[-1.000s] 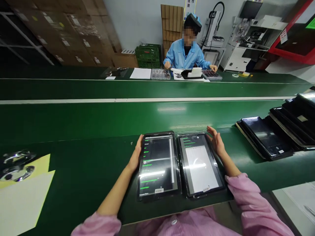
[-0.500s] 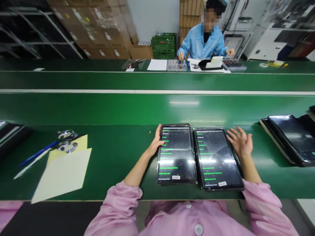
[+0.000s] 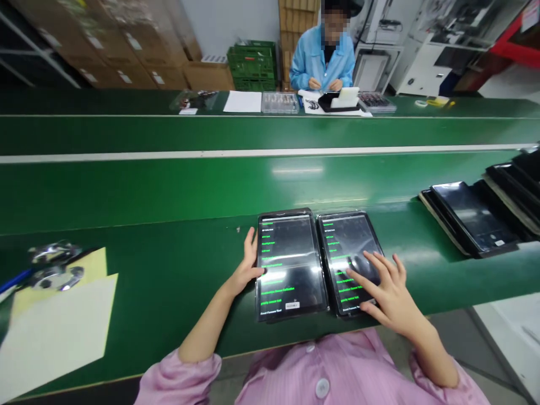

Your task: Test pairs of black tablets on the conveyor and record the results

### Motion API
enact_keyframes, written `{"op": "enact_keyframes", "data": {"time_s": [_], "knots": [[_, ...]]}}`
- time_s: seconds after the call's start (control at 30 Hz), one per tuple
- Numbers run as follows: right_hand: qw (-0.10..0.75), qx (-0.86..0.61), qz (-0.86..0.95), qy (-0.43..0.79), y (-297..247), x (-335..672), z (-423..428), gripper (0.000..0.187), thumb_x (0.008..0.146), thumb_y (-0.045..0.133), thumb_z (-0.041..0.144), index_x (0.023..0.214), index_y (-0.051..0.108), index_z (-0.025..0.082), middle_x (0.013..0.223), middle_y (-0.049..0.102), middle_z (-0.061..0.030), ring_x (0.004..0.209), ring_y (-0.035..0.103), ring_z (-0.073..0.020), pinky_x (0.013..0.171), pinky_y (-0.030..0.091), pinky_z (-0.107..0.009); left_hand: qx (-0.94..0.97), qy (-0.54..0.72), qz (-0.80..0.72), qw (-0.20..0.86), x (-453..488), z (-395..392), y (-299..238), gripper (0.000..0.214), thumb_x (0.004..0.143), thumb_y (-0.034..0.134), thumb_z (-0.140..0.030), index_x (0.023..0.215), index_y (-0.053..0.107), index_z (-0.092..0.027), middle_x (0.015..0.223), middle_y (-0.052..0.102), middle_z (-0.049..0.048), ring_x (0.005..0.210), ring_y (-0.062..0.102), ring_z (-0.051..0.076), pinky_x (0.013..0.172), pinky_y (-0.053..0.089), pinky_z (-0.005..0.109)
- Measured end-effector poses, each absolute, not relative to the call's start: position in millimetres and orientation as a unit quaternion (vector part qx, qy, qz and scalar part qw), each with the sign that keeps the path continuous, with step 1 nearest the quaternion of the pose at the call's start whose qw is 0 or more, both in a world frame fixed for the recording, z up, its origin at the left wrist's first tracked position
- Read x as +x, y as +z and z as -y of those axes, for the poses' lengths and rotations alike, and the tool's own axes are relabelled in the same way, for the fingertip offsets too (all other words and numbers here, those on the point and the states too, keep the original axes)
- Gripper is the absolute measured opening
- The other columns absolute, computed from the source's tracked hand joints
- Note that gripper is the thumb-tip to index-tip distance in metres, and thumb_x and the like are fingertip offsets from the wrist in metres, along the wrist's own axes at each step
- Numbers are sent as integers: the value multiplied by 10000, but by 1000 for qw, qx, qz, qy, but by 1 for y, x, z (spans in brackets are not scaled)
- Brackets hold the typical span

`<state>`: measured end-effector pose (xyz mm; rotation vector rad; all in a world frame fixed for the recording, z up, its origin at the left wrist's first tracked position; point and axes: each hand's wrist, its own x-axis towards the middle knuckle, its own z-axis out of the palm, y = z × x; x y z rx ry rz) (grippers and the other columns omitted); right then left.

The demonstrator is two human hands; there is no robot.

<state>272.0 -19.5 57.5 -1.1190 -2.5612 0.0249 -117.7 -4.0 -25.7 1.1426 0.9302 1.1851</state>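
Note:
Two tablets lie side by side in front of me, their dark screens showing lists of mostly green text. At the left edge of the left tablet [image 3: 291, 267] is my left hand [image 3: 246, 269], its thumb over the rim and its fingers along the side, gripping that edge. My right hand [image 3: 390, 292] hovers over or touches the lower right part of the right tablet [image 3: 343, 236], fingers spread and nothing held. Whether the fingertips press the glass, I cannot tell. A small white label [image 3: 292, 306] sits near the bottom of the left screen.
More tablets in dark cases [image 3: 468, 219] lie stacked at the right. A metal-clipped pad of papers [image 3: 63, 332] and a blue pen [image 3: 17, 278] are at the left. Across the green bench [image 3: 169, 191], a co-worker in blue [image 3: 323, 62] sits behind plastic trays [image 3: 279, 103].
My right hand has moved from beside the right tablet to over its screen. My left hand remains at the left tablet's edge. The view has turned right, and the co-worker's hands have come together.

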Motion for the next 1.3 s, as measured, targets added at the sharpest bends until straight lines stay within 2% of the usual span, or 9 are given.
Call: {"op": "enact_keyframes", "data": {"time_s": [0.17,0.3,0.5,0.63,0.73,0.9,1.1,1.2,1.3], "knots": [[173,-411,894,-27,53,265,21,481,988,375,615,1392,540,414,1516,366,-73,1319,361,-387,1124,96,-664,535,459,-438,557,-120,7,-17,1179,795,744,-470,1548,-155,-353,1673,-9,114,1510,157,348,1214,153,539],[242,-481,839,-72,59,276,20,501,987,353,605,1427,477,401,1494,374,-88,1304,375,-407,1106,72,-694,495,497,-407,585,-120,6,-18,1116,819,670,-580,1548,-144,-352,1673,-23,116,1511,156,340,1199,203,543],[274,-548,788,-61,56,292,11,494,990,348,498,1436,423,299,1354,464,-143,1188,459,-380,1085,175,-671,467,531,-434,558,-117,-1,-29,1078,775,690,-557,1558,-11,-321,1662,101,124,1508,161,346,1207,172,548],[288,-535,793,-42,50,288,7,453,981,369,453,1396,447,289,1347,456,-142,1176,465,-367,1084,198,-657,387,550,-485,560,-117,-8,-31,943,751,677,-489,1524,183,-272,1613,256,128,1492,212,352,1221,146,548],[287,-537,792,-44,49,283,6,447,985,363,458,1387,449,284,1358,444,-146,1196,451,-369,1092,183,-656,341,539,-494,590,-120,-12,-29,914,710,690,-441,1490,249,-260,1571,334,126,1482,240,351,1224,156,539],[287,-539,790,-46,55,280,4,469,998,344,476,1413,426,273,1366,437,-153,1210,445,-371,1093,184,-663,380,514,-517,569,-116,-14,-17,1025,705,725,-501,1509,140,-254,1568,296,152,1476,259,347,1217,185,518],[278,-495,822,-52,71,285,-3,486,1014,333,487,1443,392,268,1395,438,-162,1243,445,-370,1094,204,-668,457,429,-559,542,-128,-19,3,1283,633,833,-559,1505,-71,-297,1557,265,234,1434,336,382,1135,313,580],[269,-467,841,-44,73,288,-9,486,1024,321,477,1464,367,274,1348,484,-156,1216,476,-346,1104,211,-655,409,463,-547,565,-150,-29,22,1180,685,744,-677,1497,-18,-285,1520,359,244,1339,488,351,1120,351,551],[219,-421,880,-27,67,286,-19,440,1036,303,478,1410,453,303,1327,506,-139,1214,481,-328,1104,240,-639,404,507,-587,485,-163,-44,49,967,775,622,-706,1476,143,-242,1475,450,215,1308,531,310,1134,348,507]]}}
